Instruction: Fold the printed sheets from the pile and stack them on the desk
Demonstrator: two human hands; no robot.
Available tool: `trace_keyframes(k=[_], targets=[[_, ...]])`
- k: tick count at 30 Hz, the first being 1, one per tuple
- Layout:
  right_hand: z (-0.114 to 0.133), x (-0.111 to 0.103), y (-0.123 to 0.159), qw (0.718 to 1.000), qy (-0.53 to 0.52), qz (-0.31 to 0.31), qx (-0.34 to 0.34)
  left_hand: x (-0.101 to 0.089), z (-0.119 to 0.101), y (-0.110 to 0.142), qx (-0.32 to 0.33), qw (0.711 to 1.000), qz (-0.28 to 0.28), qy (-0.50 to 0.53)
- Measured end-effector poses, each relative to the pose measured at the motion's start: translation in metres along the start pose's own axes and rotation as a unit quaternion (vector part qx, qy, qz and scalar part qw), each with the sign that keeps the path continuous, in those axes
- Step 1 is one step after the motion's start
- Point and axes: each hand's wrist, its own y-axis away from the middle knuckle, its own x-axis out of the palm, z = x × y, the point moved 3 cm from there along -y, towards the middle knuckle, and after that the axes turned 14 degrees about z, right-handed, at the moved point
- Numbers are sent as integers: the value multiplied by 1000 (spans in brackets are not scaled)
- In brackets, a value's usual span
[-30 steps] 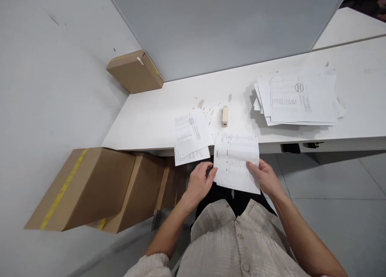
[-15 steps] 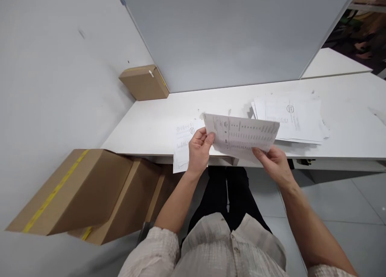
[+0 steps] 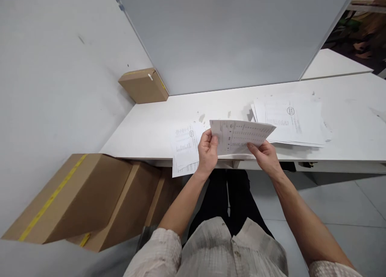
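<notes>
A printed sheet of paper (image 3: 238, 134) is held up in front of me, just over the desk's front edge. My left hand (image 3: 208, 152) pinches its left side, thumb on the printed face. At the lower right edge, my right hand (image 3: 265, 154) grips the same sheet with thumb on top and fingers behind. Whether it is one sheet or several together, I cannot tell. Left of my left hand lie a few printed papers (image 3: 185, 148), overhanging the desk edge. To the right, a loose pile of printed papers (image 3: 292, 120) with a round stamp on top rests on the desk.
The white desk (image 3: 150, 124) runs across the view, with a grey panel (image 3: 235, 40) behind it. A small cardboard box (image 3: 144, 86) sits in the back left corner. Larger taped cardboard boxes (image 3: 81, 200) stand at the left, below desk height. An open drawer or shelf edge (image 3: 301, 165) shows beneath.
My hands have come closer together, the left moving right and the right slightly left. The held sheet has shifted with them and now bows a little.
</notes>
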Motion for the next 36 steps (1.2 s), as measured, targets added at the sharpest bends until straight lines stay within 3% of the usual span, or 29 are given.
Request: trace_keyframes(k=[10, 17, 22, 27, 31, 36], targets=[[-6, 1, -3, 1000, 14, 8, -1, 2, -2, 0, -5, 999, 0, -36], [13, 1, 10, 995, 85, -16, 52, -1, -8, 4, -64, 996, -38, -46], [6, -1, 49, 980, 57, 19, 191, -4, 10, 27, -184, 982, 38, -12], [-20, 3, 81, 953, -48, 32, 299, -9, 39, 59, -320, 937, 114, -79], [-21, 4, 80, 942, -32, 17, 332, -6, 37, 63, -341, 911, 164, -162], [-16, 5, 62, 944, -29, -4, 330, -5, 26, 50, -331, 903, 175, -211]])
